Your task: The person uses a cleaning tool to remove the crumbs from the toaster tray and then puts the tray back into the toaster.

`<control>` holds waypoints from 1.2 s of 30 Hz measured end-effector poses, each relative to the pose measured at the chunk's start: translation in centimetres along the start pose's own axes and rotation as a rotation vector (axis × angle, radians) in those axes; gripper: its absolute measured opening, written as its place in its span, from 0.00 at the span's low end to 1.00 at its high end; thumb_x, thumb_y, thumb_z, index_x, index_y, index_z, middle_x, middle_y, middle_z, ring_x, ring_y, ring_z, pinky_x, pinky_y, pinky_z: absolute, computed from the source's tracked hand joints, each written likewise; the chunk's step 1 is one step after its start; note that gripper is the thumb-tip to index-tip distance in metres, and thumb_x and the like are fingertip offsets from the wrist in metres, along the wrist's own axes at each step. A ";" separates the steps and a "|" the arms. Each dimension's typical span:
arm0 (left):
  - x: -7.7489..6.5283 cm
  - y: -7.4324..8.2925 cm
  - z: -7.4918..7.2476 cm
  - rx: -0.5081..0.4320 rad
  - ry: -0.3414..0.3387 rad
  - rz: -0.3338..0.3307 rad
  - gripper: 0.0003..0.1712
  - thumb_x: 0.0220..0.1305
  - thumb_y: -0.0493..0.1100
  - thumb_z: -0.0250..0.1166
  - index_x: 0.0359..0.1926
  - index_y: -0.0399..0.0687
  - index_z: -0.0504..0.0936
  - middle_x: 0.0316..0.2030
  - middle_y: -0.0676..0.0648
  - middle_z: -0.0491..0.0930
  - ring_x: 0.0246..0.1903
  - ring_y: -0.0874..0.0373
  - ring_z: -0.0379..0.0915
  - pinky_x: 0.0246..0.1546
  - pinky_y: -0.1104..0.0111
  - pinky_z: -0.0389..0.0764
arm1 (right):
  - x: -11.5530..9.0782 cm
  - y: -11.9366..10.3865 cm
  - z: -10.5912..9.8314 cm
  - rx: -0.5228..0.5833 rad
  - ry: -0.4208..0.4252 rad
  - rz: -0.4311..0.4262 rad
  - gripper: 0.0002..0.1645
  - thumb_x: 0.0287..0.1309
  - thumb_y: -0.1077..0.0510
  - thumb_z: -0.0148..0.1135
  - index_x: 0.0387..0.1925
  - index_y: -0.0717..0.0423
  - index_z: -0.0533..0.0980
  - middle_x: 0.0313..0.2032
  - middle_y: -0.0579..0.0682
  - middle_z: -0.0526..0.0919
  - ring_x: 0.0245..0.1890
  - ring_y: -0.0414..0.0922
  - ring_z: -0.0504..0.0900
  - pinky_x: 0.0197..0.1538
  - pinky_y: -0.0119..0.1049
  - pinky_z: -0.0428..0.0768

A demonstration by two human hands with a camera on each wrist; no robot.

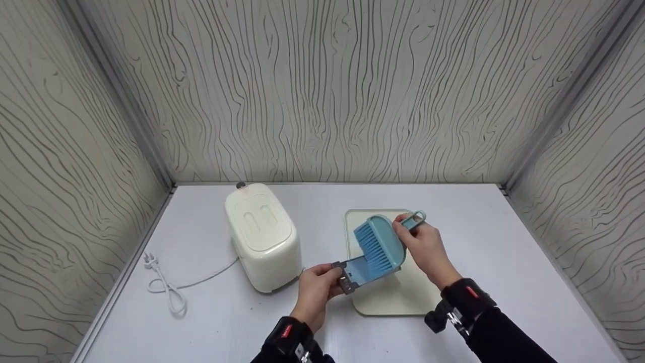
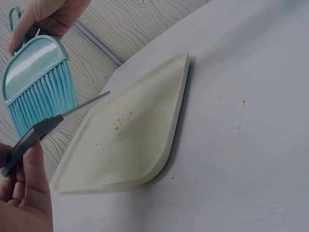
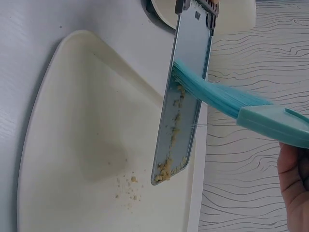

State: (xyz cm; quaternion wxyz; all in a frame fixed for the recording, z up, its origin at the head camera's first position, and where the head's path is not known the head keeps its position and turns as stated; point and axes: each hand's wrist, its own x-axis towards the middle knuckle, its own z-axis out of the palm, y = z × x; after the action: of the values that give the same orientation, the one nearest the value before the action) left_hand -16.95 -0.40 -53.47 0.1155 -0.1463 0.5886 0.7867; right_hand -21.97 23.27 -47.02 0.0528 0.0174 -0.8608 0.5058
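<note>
My left hand (image 1: 316, 291) pinches the grey end of a toaster crumb tray (image 1: 360, 269), which is held tilted above a cream serving tray (image 1: 398, 300). Crumbs (image 3: 166, 169) lie in a line along the metal plate and gather at its far end. With my right hand (image 1: 426, 247) I grip the handle of a light blue hand brush (image 1: 388, 239). Its bristles (image 3: 212, 92) touch the plate near the grey end. More crumbs (image 2: 120, 123) are scattered on the serving tray below.
A cream toaster (image 1: 264, 242) stands to the left, its top covered by a lid. Its white cord and plug (image 1: 151, 261) lie on the table (image 1: 211, 322) farther left. A few specks (image 2: 243, 102) dot the tabletop. Patterned panels (image 1: 322, 101) enclose the back and sides.
</note>
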 end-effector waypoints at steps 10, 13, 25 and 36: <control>0.0 -0.1 0.0 -0.008 0.003 0.017 0.17 0.67 0.37 0.64 0.53 0.30 0.79 0.39 0.40 0.84 0.32 0.56 0.83 0.38 0.66 0.86 | 0.6 1.4 -1.1 -0.045 0.025 0.004 0.24 0.74 0.43 0.57 0.57 0.58 0.78 0.52 0.57 0.84 0.45 0.48 0.79 0.43 0.32 0.80; 0.0 -0.2 -0.1 -0.011 0.000 0.024 0.17 0.67 0.37 0.64 0.53 0.30 0.79 0.39 0.40 0.84 0.32 0.57 0.83 0.38 0.66 0.86 | 0.7 1.8 -1.3 -0.074 0.044 -0.020 0.22 0.75 0.45 0.57 0.55 0.59 0.78 0.50 0.58 0.85 0.43 0.48 0.78 0.41 0.31 0.79; 0.1 -0.4 -0.1 -0.035 0.009 0.045 0.16 0.66 0.35 0.64 0.51 0.28 0.79 0.37 0.40 0.84 0.30 0.58 0.82 0.36 0.67 0.86 | 0.8 2.9 -1.9 -0.145 0.102 -0.058 0.18 0.75 0.49 0.57 0.52 0.59 0.80 0.47 0.58 0.86 0.39 0.47 0.79 0.37 0.30 0.76; 0.0 -0.4 -0.1 -0.031 0.011 0.019 0.16 0.65 0.35 0.65 0.51 0.30 0.80 0.38 0.41 0.84 0.31 0.57 0.82 0.38 0.66 0.86 | 1.1 3.4 -2.4 -0.174 0.152 -0.041 0.19 0.76 0.50 0.56 0.52 0.61 0.80 0.48 0.60 0.86 0.42 0.48 0.82 0.37 0.26 0.76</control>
State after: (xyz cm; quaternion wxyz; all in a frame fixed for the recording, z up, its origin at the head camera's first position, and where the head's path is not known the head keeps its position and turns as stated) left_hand -16.80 -0.40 -53.88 0.1022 -0.1468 0.5785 0.7958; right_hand -23.15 27.02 -48.72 0.1295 -0.0081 -0.8945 0.4279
